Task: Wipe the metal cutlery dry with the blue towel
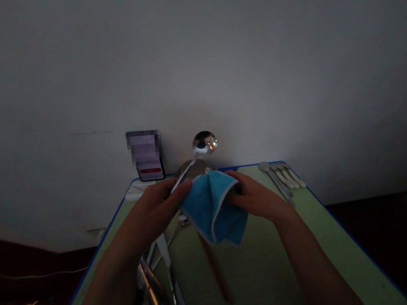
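While left hand (158,204) is clamping: large, silver, round-bowled metal spoon (205,145), slanting above pale-green table (268,260)
Right hand (254,194): is holding blue, white-edged cloth (226,221)
Wiping: seemingly in hand; next stroke calling for steady spoon

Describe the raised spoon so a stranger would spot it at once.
Find the green table by the wall. Over it, the left hand holds the spoon. Its shiny round bowl is raised, while the cutlery at right lies on the table.

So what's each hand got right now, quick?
Left hand: closed, holding the spoon.
Right hand: closed, holding the cloth.
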Demonstrator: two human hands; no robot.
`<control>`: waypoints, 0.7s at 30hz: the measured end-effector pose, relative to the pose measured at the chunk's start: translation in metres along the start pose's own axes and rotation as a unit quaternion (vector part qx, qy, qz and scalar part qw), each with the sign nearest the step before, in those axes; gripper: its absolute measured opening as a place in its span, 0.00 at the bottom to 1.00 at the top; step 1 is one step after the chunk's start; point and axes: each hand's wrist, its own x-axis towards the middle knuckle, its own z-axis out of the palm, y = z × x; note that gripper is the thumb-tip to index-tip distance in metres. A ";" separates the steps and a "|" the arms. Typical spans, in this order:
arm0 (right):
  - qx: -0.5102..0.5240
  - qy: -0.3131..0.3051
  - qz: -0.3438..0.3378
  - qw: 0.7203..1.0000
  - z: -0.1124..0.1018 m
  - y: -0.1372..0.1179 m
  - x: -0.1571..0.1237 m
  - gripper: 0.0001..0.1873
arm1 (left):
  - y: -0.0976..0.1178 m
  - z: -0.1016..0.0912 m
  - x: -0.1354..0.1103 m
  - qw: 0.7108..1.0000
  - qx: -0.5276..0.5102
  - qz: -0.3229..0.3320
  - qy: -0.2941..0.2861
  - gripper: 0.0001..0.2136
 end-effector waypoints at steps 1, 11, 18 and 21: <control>-0.005 0.013 -0.002 1.000 0.000 -0.001 0.000 0.20 | 0.000 0.001 0.000 1.000 -0.015 -0.003 0.002 0.15; 0.075 0.082 0.031 0.993 -0.001 -0.007 -0.001 0.17 | -0.001 0.009 0.003 0.991 -0.121 -0.033 0.040 0.13; 0.234 0.023 0.042 0.971 -0.009 0.001 -0.001 0.07 | -0.008 0.008 0.007 0.972 -0.207 -0.097 0.060 0.13; 0.256 0.020 0.073 0.964 -0.012 0.000 -0.004 0.09 | -0.011 0.006 0.008 0.980 -0.175 -0.084 0.043 0.09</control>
